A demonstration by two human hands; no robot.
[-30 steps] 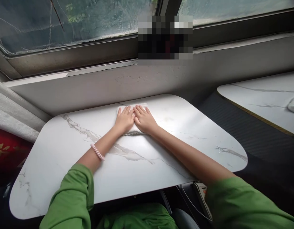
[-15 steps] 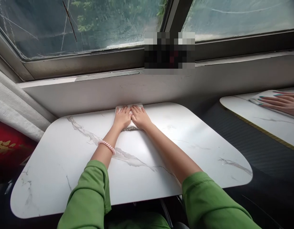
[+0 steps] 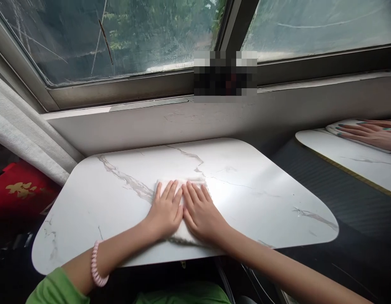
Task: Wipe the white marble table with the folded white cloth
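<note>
A folded white cloth [image 3: 184, 234] lies flat on the white marble-patterned table [image 3: 119, 169], close to its front edge. My left hand [image 3: 166, 210] rests palm down on the cloth's left half, fingers stretched forward; a pink coiled band circles that wrist. Beside it, my right hand [image 3: 200, 211] presses flat on the right half with its fingers out. The two thumbs nearly meet in the middle. Most of the cloth is hidden beneath both hands.
At the right, another person's hand [image 3: 373, 131] lies on a white cloth on a second table [image 3: 366, 162]. A wall and window frame [image 3: 125, 90] bound the far side. A curtain [image 3: 20, 122] and a red item with gold print [image 3: 27, 190] are at the left.
Both my hands and the cloth have slid from the table's far edge toward me, near the front edge. The other person's hand has shifted slightly left.
</note>
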